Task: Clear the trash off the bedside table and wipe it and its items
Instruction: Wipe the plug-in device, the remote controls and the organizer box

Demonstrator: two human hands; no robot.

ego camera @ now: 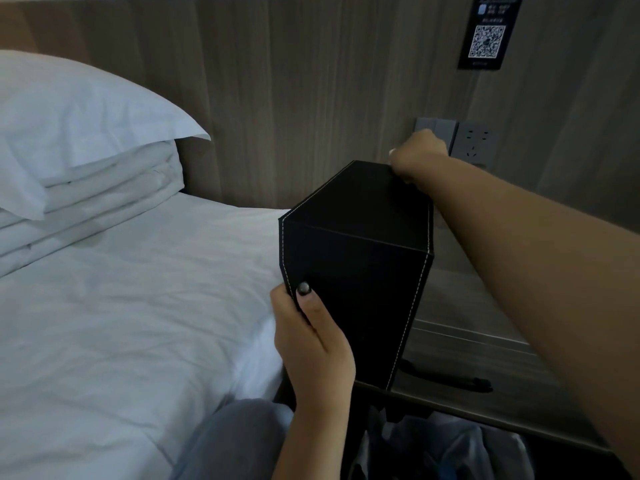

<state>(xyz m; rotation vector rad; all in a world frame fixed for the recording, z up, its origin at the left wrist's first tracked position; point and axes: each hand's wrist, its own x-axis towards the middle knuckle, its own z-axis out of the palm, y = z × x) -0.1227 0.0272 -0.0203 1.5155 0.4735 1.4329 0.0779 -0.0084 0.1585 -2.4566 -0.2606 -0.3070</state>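
Black stitched box (356, 271) held tilted above the bedside surface (460, 306), beside the bed (138, 289) | left hand (311, 344) grip on near corner, right hand (417, 155) grip on far edge | step: likely emptying or wiping it | next: steady hold, set down upright

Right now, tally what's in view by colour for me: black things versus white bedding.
Black: 2, the stitched box gripped by the left hand and right hand, and the QR sign on the wall.
White: 3, the pillow, folded duvet and bed sheet.
Total: 5
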